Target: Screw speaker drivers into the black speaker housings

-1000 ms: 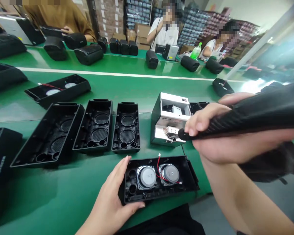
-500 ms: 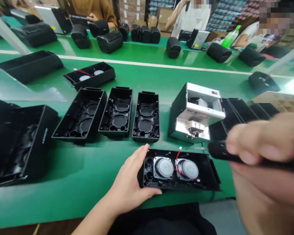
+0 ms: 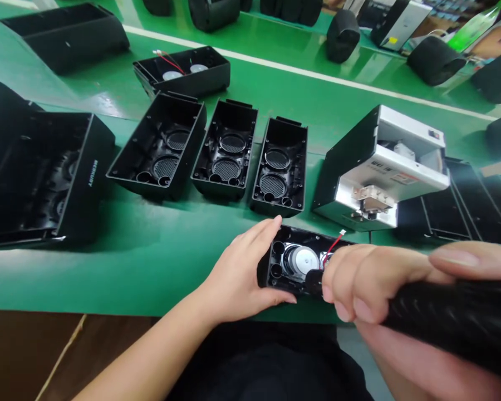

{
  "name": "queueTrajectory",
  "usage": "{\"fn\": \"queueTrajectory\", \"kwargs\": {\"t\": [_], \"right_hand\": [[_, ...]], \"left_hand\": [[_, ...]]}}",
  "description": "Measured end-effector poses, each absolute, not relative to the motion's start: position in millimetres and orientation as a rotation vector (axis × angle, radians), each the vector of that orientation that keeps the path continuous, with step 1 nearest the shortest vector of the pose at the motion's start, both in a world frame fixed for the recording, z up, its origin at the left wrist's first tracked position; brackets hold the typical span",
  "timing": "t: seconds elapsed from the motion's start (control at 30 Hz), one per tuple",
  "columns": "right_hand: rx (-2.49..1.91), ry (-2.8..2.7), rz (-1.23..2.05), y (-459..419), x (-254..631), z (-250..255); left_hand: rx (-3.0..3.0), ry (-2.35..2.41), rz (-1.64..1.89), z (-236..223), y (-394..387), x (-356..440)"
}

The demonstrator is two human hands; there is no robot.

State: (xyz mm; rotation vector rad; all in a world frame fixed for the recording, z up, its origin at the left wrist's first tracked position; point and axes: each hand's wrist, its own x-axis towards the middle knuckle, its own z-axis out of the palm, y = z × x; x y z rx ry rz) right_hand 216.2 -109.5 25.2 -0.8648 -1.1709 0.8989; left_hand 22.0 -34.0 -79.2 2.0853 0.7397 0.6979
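Observation:
A black speaker housing [image 3: 315, 236] lies on the green bench with its hollow side up. Inside sits a round silver speaker driver [image 3: 305, 259]; a second one is mostly covered by my right hand. From between them a red wire [image 3: 334, 246] with a white plug sticks up. My left hand [image 3: 244, 270] clasps the housing's left end, thumb on the near side and fingers on the far side. My right hand [image 3: 367, 278] is wrapped round a black electric screwdriver [image 3: 455, 317], held low over the housing. The tool's tip is hidden.
Three open speaker housings [image 3: 227, 133] stand in a row behind. A silver-and-black screw feeder [image 3: 413, 159] is at the right, with dark cases [image 3: 471, 192] beside it. A large black case [image 3: 77, 172] is at the left. Another housing with drivers [image 3: 211, 75] lies farther back.
The screwdriver in my right hand has come left and over the housing, from beside its right end. My left hand keeps its hold. The view has tilted downward.

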Motion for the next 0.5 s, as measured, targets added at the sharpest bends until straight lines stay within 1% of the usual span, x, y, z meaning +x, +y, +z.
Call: {"fn": "queueTrajectory", "kwargs": {"t": [0.33, 0.5], "right_hand": [[-0.979, -1.102, 0.894, -105.8, 210.0, 24.6], [-0.793, -1.389, 0.889, -105.8, 209.7, 18.7]], "left_hand": [[2.080, 0.733, 0.690, -76.4, -35.1, 22.3], [2.069, 0.717, 0.722, -77.0, -36.6, 20.9]]}}
